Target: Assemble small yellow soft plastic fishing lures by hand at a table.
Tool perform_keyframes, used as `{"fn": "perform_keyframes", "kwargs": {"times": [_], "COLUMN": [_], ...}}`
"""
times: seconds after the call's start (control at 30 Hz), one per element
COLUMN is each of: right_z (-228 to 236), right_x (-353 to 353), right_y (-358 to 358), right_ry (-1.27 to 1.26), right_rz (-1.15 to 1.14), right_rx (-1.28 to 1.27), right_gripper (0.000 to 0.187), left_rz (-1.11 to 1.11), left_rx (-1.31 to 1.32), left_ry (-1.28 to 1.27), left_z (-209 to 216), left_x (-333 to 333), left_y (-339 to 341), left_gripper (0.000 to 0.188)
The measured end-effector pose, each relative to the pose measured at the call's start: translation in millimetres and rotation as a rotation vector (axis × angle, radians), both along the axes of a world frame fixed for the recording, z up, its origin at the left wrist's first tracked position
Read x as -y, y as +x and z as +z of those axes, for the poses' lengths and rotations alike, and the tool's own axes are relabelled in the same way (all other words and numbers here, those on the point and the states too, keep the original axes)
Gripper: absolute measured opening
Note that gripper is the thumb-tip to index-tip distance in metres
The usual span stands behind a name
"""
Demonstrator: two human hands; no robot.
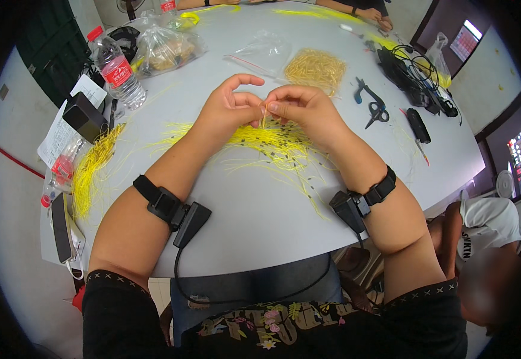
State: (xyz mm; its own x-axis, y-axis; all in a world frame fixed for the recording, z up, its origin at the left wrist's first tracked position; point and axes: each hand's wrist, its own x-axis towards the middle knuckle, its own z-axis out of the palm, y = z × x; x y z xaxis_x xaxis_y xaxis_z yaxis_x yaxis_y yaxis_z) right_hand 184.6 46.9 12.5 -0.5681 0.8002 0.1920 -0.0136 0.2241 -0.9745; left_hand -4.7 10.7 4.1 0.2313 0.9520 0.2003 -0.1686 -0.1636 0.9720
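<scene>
My left hand (pixel 231 107) and my right hand (pixel 305 109) meet over the middle of the table, thumbs and fingertips pinched together. Between them is a thin yellow cord (pixel 264 119), its lower part hanging toward the pile; finer detail at the fingertips is too small to tell. Just below and behind my hands lies a spread bunch of bright yellow cords (pixel 278 145) with small dark bands on them. Beyond my right hand sits a heap of small gold-coloured tube-like pieces (pixel 315 69), beside a clear plastic bag (pixel 266 49).
Scissors (pixel 376 112), a black marker-like tool (pixel 418 125) and tangled black cables (pixel 413 75) lie to the right. On the left stand a water bottle (pixel 115 69), a black box (pixel 85 116) and another yellow cord bundle (pixel 96 167). Other people's hands (pixel 371 15) are at the far edge.
</scene>
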Motion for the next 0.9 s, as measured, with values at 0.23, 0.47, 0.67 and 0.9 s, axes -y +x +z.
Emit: {"fn": "perform_keyframes", "kwargs": {"times": [0.23,0.47,0.67,0.9], "right_z": [0.0,-0.9,0.0,-3.1], "right_x": [-5.4,-16.4,-22.5,-38.8], "right_y": [4.3,11.7,15.1,28.6], "right_ry": [-0.262,-0.501,-0.58,-0.609], "right_rz": [0.088,0.07,-0.039,-0.005], "right_rx": [-0.221,-0.441,-0.522,-0.607], "right_gripper": [0.014,0.013,0.012,0.01], "left_rz": [-0.038,0.012,0.019,0.031], "left_rx": [-0.008,-0.051,-0.113,-0.123], "left_ry": [-0.008,0.028,0.033,0.024], "left_z": [1.8,0.2,-2.2,-1.7], "left_x": [0.6,-0.4,-0.7,-0.3], "left_y": [0.1,-0.9,-1.9,-1.2], "left_gripper": [0.046,0.044,0.044,0.042]}}
